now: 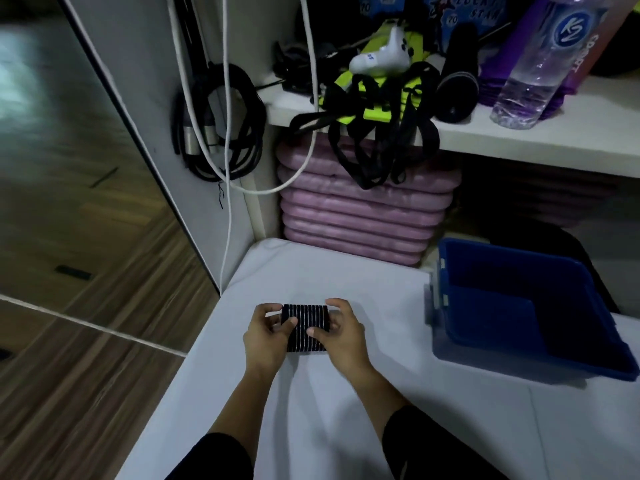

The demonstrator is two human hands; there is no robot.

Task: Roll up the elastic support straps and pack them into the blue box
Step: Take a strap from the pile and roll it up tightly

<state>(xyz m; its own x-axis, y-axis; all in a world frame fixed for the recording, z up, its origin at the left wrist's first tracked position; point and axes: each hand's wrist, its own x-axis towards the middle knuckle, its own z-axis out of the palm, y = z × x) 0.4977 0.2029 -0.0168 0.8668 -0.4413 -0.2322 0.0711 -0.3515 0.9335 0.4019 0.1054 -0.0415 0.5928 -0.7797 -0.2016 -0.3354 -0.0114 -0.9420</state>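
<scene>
A black elastic support strap [305, 322] with thin white stripes lies on the white table [311, 410], partly rolled at its far end. My left hand [268, 332] grips its left edge and my right hand [341, 336] grips its right edge, thumbs pressed on top. The blue box [533, 362] stands open to the right of my hands, its inside dark. More black straps [374, 133] hang tangled over the shelf edge at the back.
A white shelf [519, 133] at the back carries a plastic water bottle [540, 60], a white controller [381, 55] and yellow-green items. Pink mats [356, 216] are stacked under it. Black cables [218, 123] and a white cord hang at the left wall. Wooden floor lies left.
</scene>
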